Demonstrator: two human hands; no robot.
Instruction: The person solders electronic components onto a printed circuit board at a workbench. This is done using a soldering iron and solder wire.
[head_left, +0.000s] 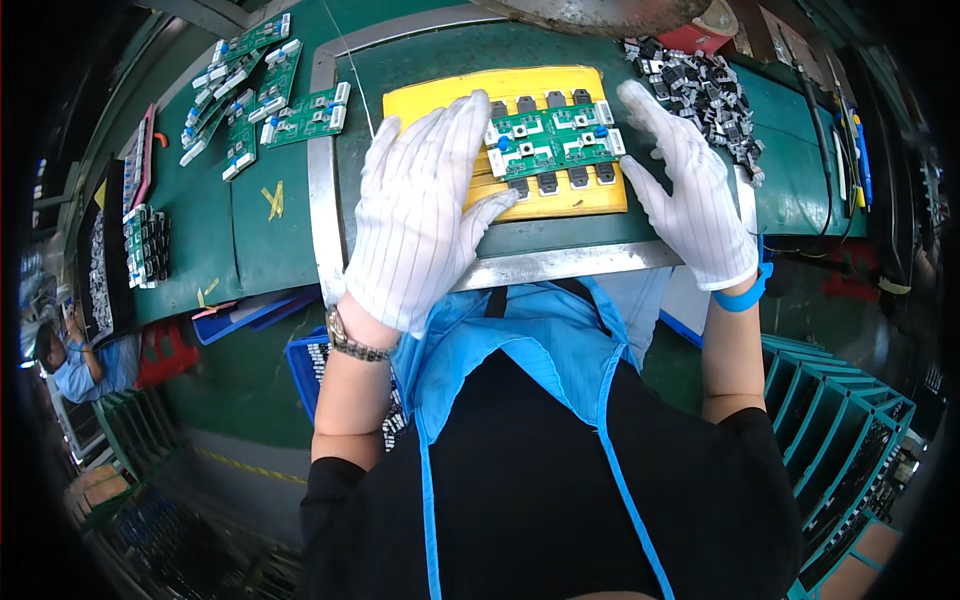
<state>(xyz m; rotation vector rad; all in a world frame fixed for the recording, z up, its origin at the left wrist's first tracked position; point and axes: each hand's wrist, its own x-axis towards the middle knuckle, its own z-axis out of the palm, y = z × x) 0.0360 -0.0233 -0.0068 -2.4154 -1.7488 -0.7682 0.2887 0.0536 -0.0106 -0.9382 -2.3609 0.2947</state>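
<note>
I watch two gloved hands: the left hand's fingers extended with thumb apart, the right hand's spread. Between them, one green circuit board rests on one yellow block, eight dark components showing. Beyond the left fingers, overlapping boards; beyond the right, one parts heap, uncountable.

White gloves with thin dark stripes covered the left hand, at 11 o'clock, and the right hand, at 2 o'clock. A metal-link watch sat toward 8, a bright blue wristband at 3. A blue apron with thin straps overlay a black short-sleeved top toward 6.
</note>
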